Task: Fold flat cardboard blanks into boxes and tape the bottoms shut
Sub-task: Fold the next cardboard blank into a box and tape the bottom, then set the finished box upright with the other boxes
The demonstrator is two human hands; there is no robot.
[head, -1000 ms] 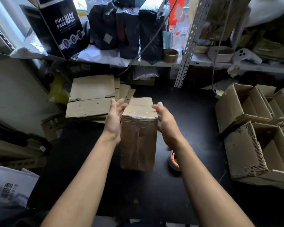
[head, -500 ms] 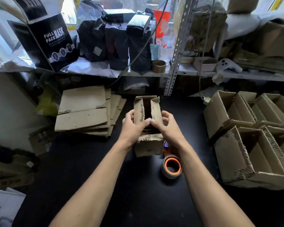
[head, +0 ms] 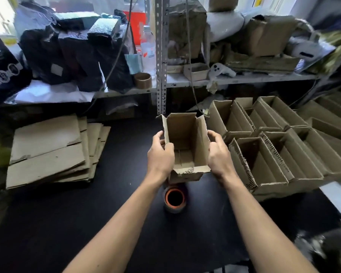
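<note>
**Two hands gripping one open box above the tape**

Left hand (head: 160,154) curled round the left wall of the box (head: 186,146), thumb hooked over the rim, fingers behind. Right hand (head: 218,154) clasped on the right wall, fingers wrapped round the outside. One box held between them, mouth up and tilted toward the camera, four top flaps standing open, bottom seam visible inside. Held above the table, beyond one roll of tape (head: 174,199) with an orange core lying flat just below it.

On the left, one fanned stack of flat blanks (head: 49,152), exact number impossible to tell. On the right, a tight cluster of finished boxes (head: 274,146), at least six, open mouths facing the camera, more blurred at the edge.

Black table (head: 71,223) beneath it all. Behind, a metal shelf (head: 232,79) crowded with black bags (head: 77,54), one clear bottle (head: 148,50), one brown tape core (head: 143,80), worn cartons and one white controller (head: 221,69).
</note>
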